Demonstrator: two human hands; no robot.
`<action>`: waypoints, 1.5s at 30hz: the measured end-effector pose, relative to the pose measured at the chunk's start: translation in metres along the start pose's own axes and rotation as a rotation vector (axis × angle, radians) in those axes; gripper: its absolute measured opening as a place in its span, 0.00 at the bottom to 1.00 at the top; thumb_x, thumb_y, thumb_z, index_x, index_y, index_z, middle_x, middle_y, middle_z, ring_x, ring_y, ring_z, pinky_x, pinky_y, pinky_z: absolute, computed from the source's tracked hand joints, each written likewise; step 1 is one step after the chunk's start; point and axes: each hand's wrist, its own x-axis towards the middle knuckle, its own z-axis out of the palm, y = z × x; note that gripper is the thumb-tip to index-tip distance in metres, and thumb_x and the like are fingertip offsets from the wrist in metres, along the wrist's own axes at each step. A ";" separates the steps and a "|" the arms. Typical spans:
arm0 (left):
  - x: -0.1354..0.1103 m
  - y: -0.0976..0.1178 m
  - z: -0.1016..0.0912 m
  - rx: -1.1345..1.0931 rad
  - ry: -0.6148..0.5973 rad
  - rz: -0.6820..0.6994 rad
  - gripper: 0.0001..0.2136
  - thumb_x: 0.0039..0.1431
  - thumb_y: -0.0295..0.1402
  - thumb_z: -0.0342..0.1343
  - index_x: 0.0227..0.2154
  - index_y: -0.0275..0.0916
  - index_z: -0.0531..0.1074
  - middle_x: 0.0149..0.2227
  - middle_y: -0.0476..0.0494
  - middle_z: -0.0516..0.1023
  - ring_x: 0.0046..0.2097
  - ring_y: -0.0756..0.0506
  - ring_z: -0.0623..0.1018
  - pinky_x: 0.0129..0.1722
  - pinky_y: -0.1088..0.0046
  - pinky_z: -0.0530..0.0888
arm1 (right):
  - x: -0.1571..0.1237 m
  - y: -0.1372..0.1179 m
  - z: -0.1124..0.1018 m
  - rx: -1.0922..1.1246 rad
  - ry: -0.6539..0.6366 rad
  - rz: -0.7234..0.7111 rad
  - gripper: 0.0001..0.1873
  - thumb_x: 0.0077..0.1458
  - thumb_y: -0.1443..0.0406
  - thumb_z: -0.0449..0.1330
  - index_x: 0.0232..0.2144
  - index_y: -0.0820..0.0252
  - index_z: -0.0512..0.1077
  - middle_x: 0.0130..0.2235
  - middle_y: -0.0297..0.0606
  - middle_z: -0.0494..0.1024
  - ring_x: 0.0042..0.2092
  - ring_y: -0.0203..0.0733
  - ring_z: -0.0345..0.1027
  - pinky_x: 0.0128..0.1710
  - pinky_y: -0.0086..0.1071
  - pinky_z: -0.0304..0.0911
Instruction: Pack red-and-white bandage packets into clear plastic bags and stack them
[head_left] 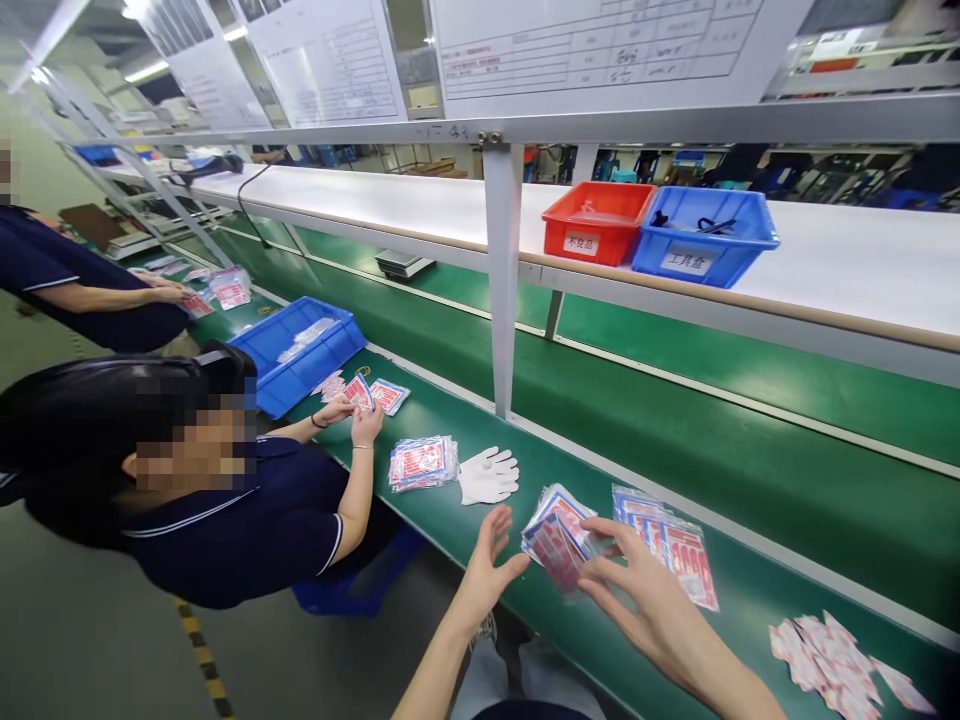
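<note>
At the near edge of the green bench, my right hand [649,590] pinches the right side of a clear plastic packet [561,552] with red and blue print. The packet is tilted and slightly blurred, over a small pile of similar packets [559,503]. Just left of this pile my left hand [486,568] is open, thumb and fingers apart, holding nothing. Beyond my right hand, more printed packets [679,550] lie fanned out in overlapping layers. A white glove [489,476] rests flat beyond my left hand, beside another stack of packets [424,463].
Small white-and-red sachets [825,665] lie heaped at the right. On my left, a seated co-worker [247,510] handles a packet near a blue bin [300,350]. Another person [82,280] works farther off. A metal post [502,280] and shelf carry red [592,220] and blue [705,235] boxes.
</note>
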 end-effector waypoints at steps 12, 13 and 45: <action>-0.007 0.055 0.038 0.309 -0.302 0.039 0.14 0.58 0.41 0.64 0.40 0.35 0.83 0.37 0.42 0.84 0.38 0.41 0.77 0.42 0.68 0.72 | -0.007 0.016 -0.030 -0.156 -0.075 0.041 0.12 0.66 0.53 0.55 0.37 0.45 0.78 0.58 0.39 0.74 0.56 0.54 0.72 0.50 0.49 0.72; -0.010 0.054 0.040 0.310 -0.285 0.046 0.14 0.58 0.41 0.64 0.40 0.35 0.83 0.36 0.42 0.84 0.37 0.41 0.77 0.41 0.69 0.72 | -0.009 0.020 -0.030 -0.128 -0.053 0.062 0.12 0.65 0.53 0.55 0.36 0.45 0.77 0.58 0.38 0.75 0.57 0.54 0.72 0.52 0.48 0.71; -0.036 0.077 0.061 0.361 -0.197 0.189 0.05 0.59 0.27 0.60 0.33 0.37 0.82 0.33 0.46 0.82 0.35 0.47 0.77 0.39 0.75 0.73 | 0.006 -0.032 -0.008 0.263 0.110 0.042 0.07 0.66 0.62 0.54 0.33 0.53 0.66 0.34 0.31 0.73 0.36 0.38 0.68 0.37 0.33 0.64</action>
